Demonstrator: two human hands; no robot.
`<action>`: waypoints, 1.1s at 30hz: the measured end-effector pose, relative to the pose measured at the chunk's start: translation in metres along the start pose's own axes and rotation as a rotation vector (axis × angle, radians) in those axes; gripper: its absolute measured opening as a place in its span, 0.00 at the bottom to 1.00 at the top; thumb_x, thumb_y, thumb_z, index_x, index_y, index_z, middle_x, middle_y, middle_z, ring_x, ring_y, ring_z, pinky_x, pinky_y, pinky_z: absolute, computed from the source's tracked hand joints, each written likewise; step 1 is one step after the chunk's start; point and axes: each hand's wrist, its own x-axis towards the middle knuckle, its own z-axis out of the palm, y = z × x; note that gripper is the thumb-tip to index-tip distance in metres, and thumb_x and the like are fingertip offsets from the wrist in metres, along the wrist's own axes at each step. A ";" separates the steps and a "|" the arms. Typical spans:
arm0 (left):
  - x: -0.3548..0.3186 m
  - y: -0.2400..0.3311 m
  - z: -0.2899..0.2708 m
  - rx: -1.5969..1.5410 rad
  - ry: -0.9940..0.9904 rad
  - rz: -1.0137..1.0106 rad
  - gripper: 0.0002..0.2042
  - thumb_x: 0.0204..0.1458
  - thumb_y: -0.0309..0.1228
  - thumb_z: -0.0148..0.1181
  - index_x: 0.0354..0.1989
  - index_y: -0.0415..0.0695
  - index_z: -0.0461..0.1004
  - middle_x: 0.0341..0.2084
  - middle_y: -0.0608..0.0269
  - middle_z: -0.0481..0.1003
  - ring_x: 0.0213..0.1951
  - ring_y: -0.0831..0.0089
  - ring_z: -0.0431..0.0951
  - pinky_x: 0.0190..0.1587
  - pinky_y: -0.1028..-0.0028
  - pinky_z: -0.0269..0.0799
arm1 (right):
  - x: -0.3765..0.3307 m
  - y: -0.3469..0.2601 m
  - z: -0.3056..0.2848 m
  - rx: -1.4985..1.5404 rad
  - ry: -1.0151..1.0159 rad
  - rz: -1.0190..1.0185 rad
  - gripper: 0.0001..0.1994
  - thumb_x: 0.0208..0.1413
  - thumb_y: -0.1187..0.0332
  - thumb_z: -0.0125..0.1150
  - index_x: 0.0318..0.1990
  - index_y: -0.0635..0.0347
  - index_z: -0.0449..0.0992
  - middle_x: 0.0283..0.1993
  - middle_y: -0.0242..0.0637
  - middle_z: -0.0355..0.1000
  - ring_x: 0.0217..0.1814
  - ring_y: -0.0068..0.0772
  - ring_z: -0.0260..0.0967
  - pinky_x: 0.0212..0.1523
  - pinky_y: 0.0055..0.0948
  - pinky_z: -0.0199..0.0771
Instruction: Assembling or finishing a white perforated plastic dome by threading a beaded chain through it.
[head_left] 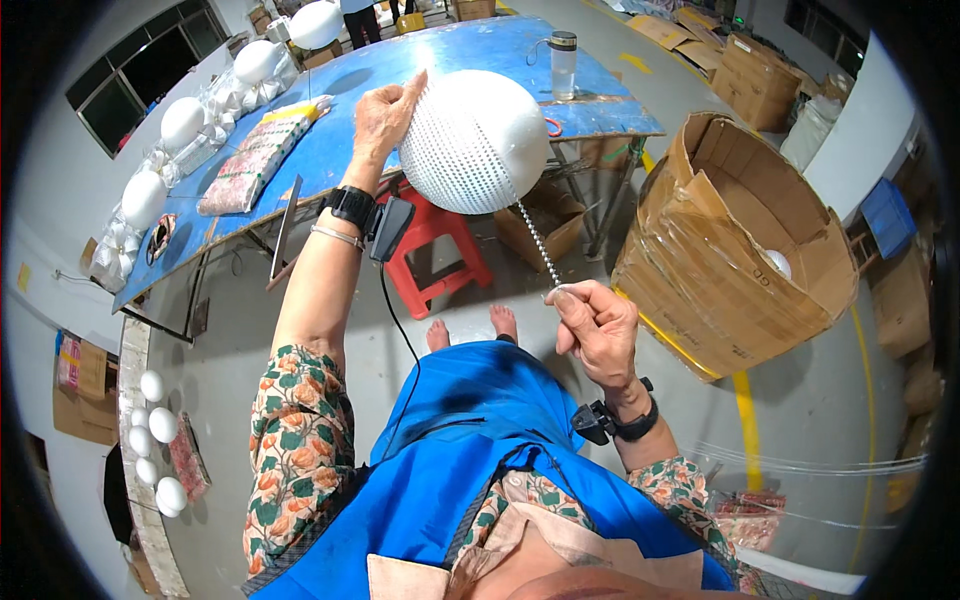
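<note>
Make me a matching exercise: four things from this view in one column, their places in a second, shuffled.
1. white ball
2. bead strand
3. clear bottle
4. red stool

A. on the blue table
B. under the table edge, on the floor
C. held up by the left hand
D. pinched in the right hand

Pairs: 1-C, 2-D, 3-A, 4-B

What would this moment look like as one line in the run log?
left hand: grips white ball | right hand: pinches bead strand, taut to ball | ball: partly bead-covered | behind: blue table
</note>
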 end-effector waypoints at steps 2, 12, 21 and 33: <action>-0.002 -0.004 0.001 -0.043 -0.053 -0.025 0.27 0.43 0.55 0.53 0.25 0.37 0.75 0.13 0.61 0.71 0.18 0.76 0.70 0.24 0.75 0.66 | 0.000 0.006 0.000 0.014 0.028 0.004 0.07 0.54 0.72 0.50 0.32 0.70 0.70 0.17 0.29 0.65 0.17 0.12 0.58 0.21 0.14 0.60; -0.011 -0.014 0.006 -0.141 0.000 0.194 0.25 0.45 0.47 0.55 0.43 0.38 0.69 0.37 0.51 0.73 0.40 0.67 0.73 0.42 0.74 0.67 | 0.015 0.017 0.006 0.084 0.083 0.056 0.08 0.54 0.70 0.51 0.30 0.68 0.70 0.11 0.26 0.61 0.12 0.11 0.53 0.15 0.15 0.55; -0.013 -0.003 0.004 -0.169 -0.104 0.030 0.21 0.44 0.48 0.56 0.32 0.39 0.75 0.24 0.57 0.75 0.29 0.74 0.74 0.32 0.77 0.67 | 0.038 -0.033 0.027 -0.046 0.006 -0.162 0.10 0.54 0.67 0.52 0.33 0.67 0.71 0.11 0.26 0.61 0.10 0.10 0.50 0.10 0.14 0.49; -0.024 0.004 0.008 -0.128 -0.111 0.157 0.19 0.48 0.45 0.52 0.39 0.42 0.73 0.30 0.55 0.75 0.34 0.69 0.75 0.38 0.75 0.66 | 0.024 0.012 0.013 0.007 0.070 -0.024 0.10 0.54 0.67 0.52 0.32 0.67 0.71 0.11 0.26 0.61 0.12 0.10 0.53 0.13 0.13 0.52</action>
